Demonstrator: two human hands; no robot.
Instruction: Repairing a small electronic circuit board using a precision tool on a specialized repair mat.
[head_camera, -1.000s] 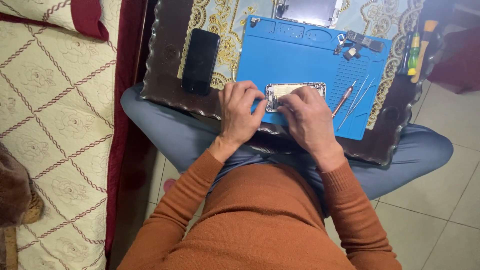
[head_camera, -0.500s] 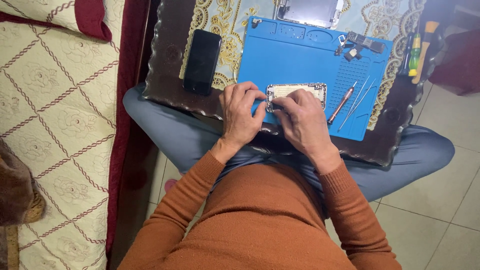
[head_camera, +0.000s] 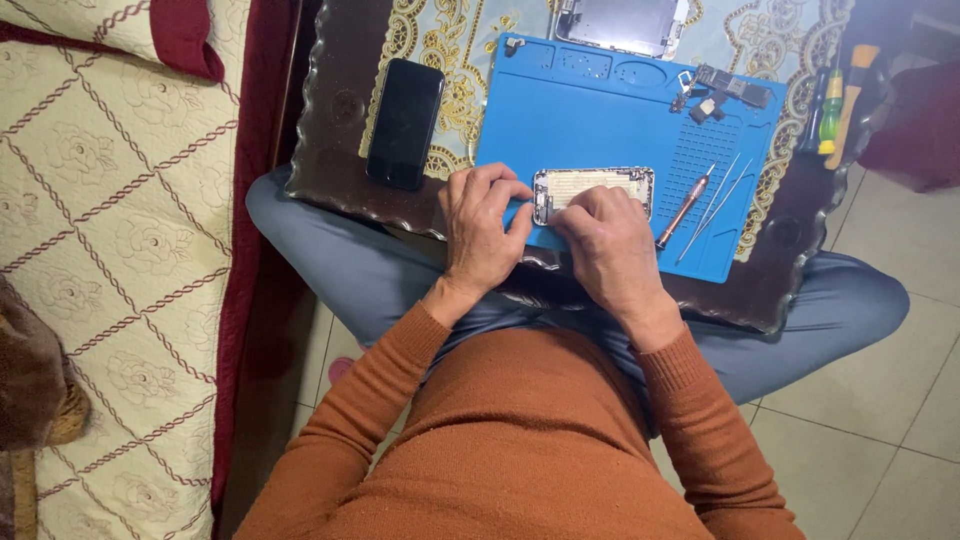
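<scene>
From my remote feed, the change over the past second is slight: my right hand (head_camera: 608, 240) has edged up over the lower edge of the opened phone (head_camera: 592, 187) on the blue mat (head_camera: 600, 110), covering a little more of it, while my left hand (head_camera: 482, 222) has crept closer to the phone's left end, fingertips now against it.
</scene>
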